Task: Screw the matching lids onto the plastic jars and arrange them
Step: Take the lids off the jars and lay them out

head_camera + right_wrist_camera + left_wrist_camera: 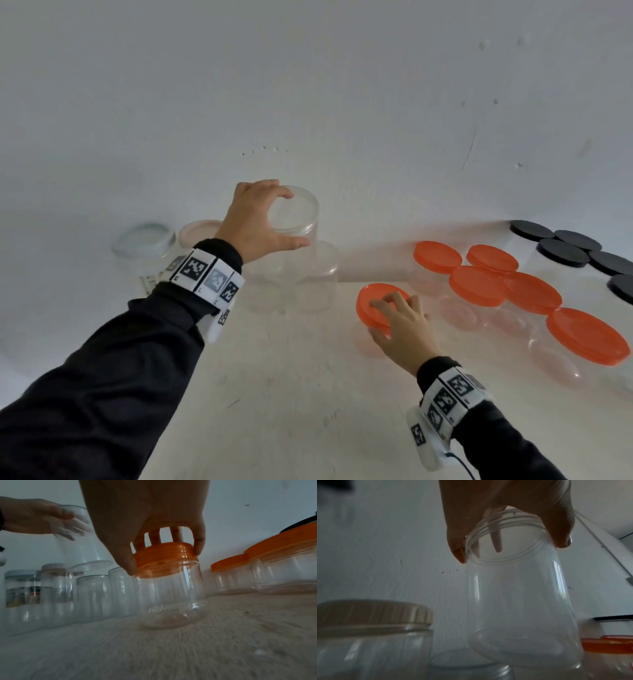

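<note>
My left hand (263,222) grips the threaded rim of a tall clear jar without a lid (296,219), lifted above the other clear jars; the left wrist view shows the fingers (457,547) curled round the jar's neck (513,555). My right hand (397,322) holds the orange lid (371,306) of a short clear jar (171,599) by its edge. That jar looks tilted, its base close to the table (223,642). The right wrist view shows fingertips (199,546) wrapped round the orange lid (163,558).
Several orange-lidded jars (479,284) stand in a group at the right, black-lidded ones (565,250) behind them. At the left stand clear jars: one with a pale lid (198,233), one with a clear lid (144,240), and open ones (318,284). A white wall rises behind.
</note>
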{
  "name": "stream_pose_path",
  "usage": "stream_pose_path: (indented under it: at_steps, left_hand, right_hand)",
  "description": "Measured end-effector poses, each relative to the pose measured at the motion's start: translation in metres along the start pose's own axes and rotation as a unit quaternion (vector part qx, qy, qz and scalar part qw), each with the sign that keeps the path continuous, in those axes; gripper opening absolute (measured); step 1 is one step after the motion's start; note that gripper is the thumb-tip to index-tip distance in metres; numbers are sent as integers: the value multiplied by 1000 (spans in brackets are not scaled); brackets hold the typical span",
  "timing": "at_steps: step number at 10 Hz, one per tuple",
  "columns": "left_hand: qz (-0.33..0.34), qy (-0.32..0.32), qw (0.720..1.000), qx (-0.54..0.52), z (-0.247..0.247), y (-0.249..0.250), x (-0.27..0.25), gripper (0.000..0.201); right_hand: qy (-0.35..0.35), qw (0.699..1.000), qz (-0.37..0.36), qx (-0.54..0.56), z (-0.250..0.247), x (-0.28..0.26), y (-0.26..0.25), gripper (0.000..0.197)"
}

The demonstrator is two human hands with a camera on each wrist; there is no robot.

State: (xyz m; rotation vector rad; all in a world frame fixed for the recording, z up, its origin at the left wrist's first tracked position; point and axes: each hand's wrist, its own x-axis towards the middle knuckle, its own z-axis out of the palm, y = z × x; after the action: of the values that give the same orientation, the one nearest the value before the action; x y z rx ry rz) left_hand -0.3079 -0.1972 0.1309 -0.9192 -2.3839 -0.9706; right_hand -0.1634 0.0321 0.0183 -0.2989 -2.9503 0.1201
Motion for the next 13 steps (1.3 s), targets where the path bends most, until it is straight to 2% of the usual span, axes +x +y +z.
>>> stream_pose_path:
  at_steps: [2,4,5,6,7,10,13]
  left_hand:
    - [-30,-16,999,0,11,-25,-1,75]
    - [-2,-10,999,-33,17,-31,3,65]
    - [16,18,998,-49,23,-35,4,59]
    - [19,51,998,-33,29,-37,7,56]
    - [4,40,999,-37,31,-36,10,55]
    - [16,-51,997,-50,28,-41,15,58]
    - [24,42,999,-17,40,-36,12,51]
  right_hand:
    - [64,997,-35,-19,10,-1,-6,43]
    - [134,989,-46,-40,21,-1,-5,46]
    - [149,987,-45,-40,23,0,-5,46]
    - [152,987,-44,-35,24,1,-4,46]
    - [151,987,-40,-31,26,1,-4,45]
    - [151,987,-33,-36,26,1,-7,45]
    - [140,989,-29,-25,26,1,-7,45]
